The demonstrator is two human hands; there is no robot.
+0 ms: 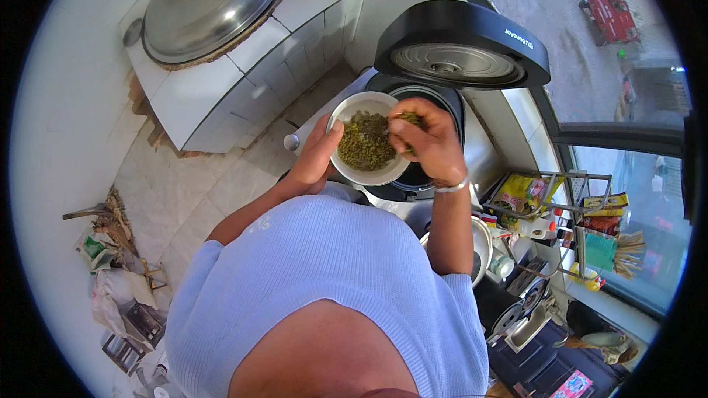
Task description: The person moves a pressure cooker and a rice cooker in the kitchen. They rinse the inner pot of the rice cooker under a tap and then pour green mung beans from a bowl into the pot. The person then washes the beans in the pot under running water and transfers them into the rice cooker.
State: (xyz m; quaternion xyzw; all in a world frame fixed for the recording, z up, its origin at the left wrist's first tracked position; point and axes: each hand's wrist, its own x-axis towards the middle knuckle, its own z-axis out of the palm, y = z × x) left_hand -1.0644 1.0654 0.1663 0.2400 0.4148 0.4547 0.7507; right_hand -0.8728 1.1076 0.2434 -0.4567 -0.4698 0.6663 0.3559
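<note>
My left hand grips the left side of a white bowl, its thumb over the rim. Small green beans, which look like mung beans, lie in the bowl and look wet. Above the bowl's right side, my right hand is curled around a clump of the same beans, some showing between thumb and fingers. Right behind the bowl stands a black electric cooker with its lid raised. The bowl and my right hand cover much of the cooker's opening, so its contents cannot be made out.
A tiled stove with a large domed metal lid stands at the far left. To the right, a metal rack carries packets and bottles beside a window. Pans and a dark cabinet are at the lower right. Bags and firewood lie at the left.
</note>
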